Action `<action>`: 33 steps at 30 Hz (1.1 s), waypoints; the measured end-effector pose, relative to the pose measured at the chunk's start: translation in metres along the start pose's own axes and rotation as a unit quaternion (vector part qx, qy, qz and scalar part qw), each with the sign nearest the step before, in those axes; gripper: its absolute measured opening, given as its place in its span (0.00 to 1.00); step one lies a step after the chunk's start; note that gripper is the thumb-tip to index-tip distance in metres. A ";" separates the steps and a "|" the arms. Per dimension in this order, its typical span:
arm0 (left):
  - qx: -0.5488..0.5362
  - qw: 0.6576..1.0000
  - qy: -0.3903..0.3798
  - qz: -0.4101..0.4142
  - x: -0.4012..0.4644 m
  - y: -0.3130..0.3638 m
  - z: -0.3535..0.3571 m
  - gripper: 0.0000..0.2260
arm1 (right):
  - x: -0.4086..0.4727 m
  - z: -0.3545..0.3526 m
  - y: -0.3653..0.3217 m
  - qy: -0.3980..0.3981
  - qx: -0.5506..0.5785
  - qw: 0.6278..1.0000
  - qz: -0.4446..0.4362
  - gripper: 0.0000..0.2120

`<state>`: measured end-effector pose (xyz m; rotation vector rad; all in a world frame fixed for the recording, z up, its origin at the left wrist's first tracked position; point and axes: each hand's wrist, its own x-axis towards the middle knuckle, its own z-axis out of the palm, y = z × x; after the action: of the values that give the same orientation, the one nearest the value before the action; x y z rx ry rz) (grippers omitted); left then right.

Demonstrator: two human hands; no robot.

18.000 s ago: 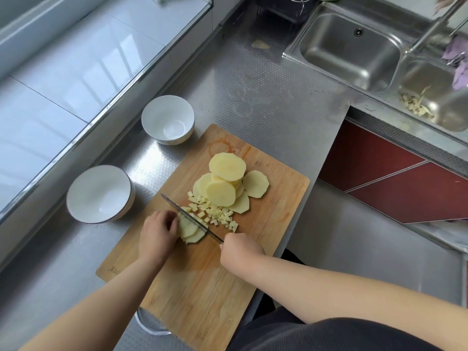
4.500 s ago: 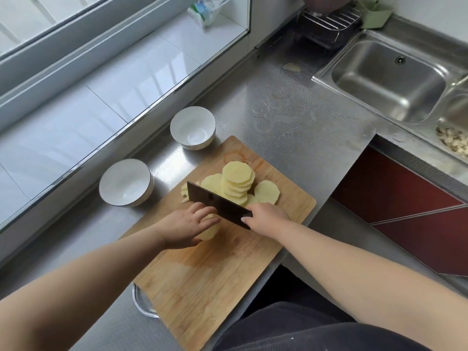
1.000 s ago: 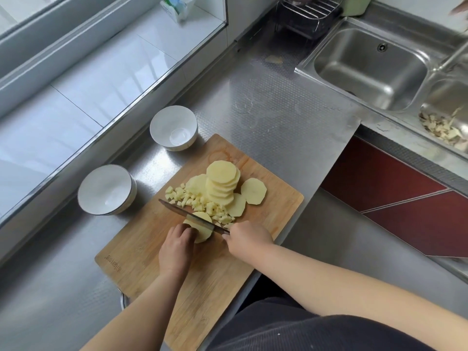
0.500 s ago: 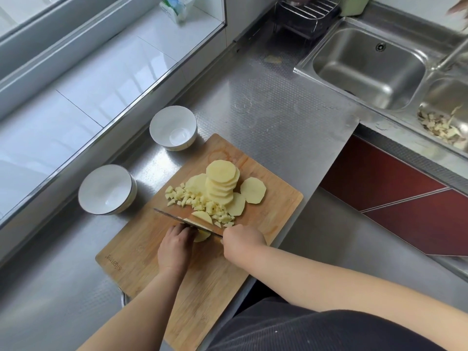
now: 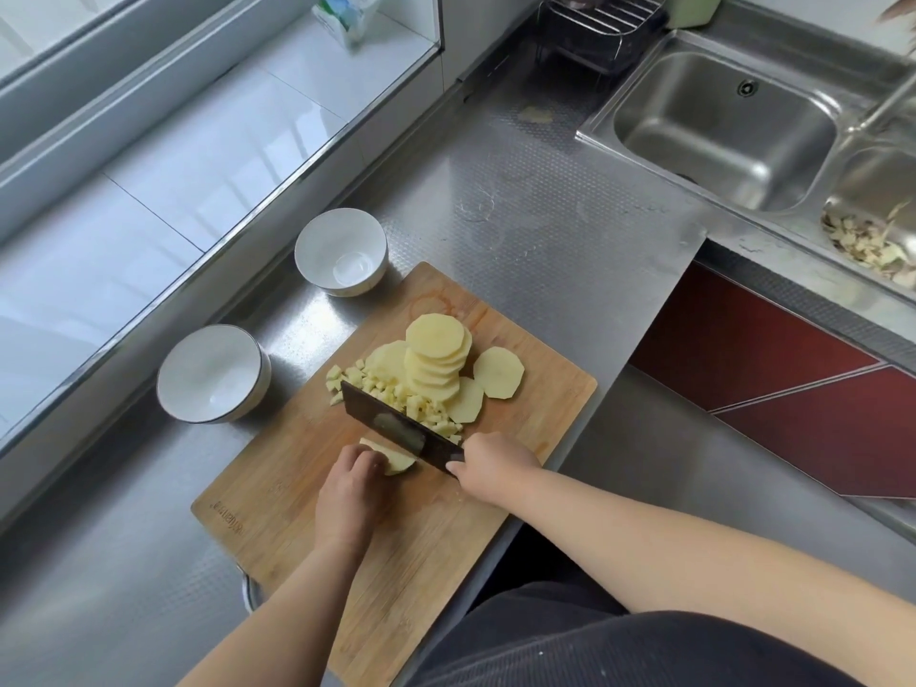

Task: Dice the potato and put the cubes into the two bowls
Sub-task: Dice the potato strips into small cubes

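Right hand (image 5: 488, 466) grips the knife (image 5: 396, 426) by its handle, blade tilted with its flat side showing, just above the cutting board (image 5: 307, 488). Left hand (image 5: 352, 488), fingers curled, holds down a potato piece (image 5: 396, 458) beside the blade. Cubes (image 5: 396, 394) and stacked slices (image 5: 436, 359) lie on the board's far half. Two white bowls, near (image 5: 213, 374) and far (image 5: 340, 251), stand on the counter (image 5: 520, 200) left of the board, no cubes in them.
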<state>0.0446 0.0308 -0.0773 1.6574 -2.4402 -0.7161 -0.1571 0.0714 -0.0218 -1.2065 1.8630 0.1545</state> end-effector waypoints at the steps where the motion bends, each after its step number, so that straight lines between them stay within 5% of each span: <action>1: -0.001 1.000 -0.002 -0.002 -0.001 0.000 0.000 0.10 | -0.002 0.000 -0.001 0.007 -0.005 1.000 -0.007 0.17; 14: 0.018 1.000 0.015 -0.014 0.001 -0.003 0.004 0.10 | -0.024 0.007 -0.016 0.044 -0.091 0.992 -0.079 0.16; 33: 0.024 0.998 0.040 0.029 0.001 -0.014 0.015 0.12 | -0.011 0.022 -0.014 0.022 -0.101 0.995 -0.016 0.11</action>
<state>0.0512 0.0304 -0.0966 1.5927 -2.4571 -0.5749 -0.1310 0.0831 -0.0220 -1.3853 1.8999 0.3064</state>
